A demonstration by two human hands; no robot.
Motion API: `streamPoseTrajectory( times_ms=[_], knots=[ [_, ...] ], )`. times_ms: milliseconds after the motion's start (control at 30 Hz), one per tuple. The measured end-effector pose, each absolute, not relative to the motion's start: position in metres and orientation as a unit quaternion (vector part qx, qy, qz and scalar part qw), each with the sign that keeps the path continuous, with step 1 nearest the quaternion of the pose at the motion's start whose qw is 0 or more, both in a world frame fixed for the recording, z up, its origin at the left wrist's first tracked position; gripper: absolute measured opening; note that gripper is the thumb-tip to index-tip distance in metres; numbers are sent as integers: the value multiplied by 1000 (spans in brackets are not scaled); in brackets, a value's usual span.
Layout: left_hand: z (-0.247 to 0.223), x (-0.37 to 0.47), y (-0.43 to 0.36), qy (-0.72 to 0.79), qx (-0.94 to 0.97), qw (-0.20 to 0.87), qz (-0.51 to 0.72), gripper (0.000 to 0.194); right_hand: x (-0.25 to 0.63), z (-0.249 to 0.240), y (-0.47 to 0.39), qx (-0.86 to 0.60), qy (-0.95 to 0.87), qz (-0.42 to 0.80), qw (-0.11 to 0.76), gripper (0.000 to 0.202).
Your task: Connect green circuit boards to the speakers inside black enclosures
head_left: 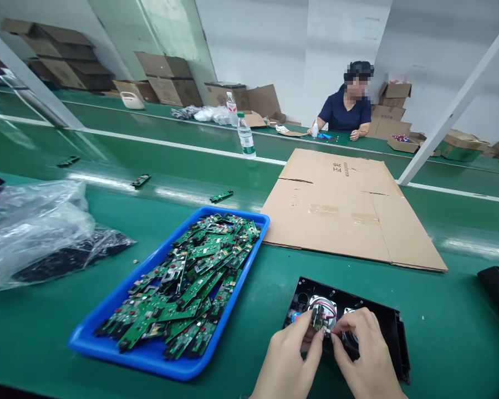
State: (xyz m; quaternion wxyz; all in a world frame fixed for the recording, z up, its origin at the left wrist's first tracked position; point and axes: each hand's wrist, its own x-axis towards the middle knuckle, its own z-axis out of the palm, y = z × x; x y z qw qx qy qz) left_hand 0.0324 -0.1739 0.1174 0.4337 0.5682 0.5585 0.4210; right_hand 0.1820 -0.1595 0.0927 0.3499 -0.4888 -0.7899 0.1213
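Observation:
A black plastic housing (388, 324) lies open on the green table in front of me, with round silver speakers (322, 305) and red and black wires inside. My left hand (289, 360) pinches a small green circuit board (316, 320) over the housing. My right hand (363, 357) meets it from the right, fingertips on a small connector at the board's edge. Both hands hover over the housing's near half and hide part of it.
A blue tray (149, 354) heaped with several green circuit boards sits to the left. A clear plastic bag (33, 233) of black parts lies further left. Flat cardboard (349, 205) lies behind. Loose boards and water bottles (246, 136) stand beyond; a seated person (347, 108) works opposite.

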Motion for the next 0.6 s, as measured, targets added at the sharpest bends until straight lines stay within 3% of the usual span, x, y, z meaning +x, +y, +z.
streamPoseTrajectory(
  times_ms=[200, 600],
  knots=[
    [109, 33, -176, 561, 630, 359, 399, 28, 181, 95, -158, -487, -807, 96, 318, 9],
    [114, 31, -174, 567, 554, 409, 453, 17, 185, 97, -149, -417, -851, 46, 316, 11]
  ],
)
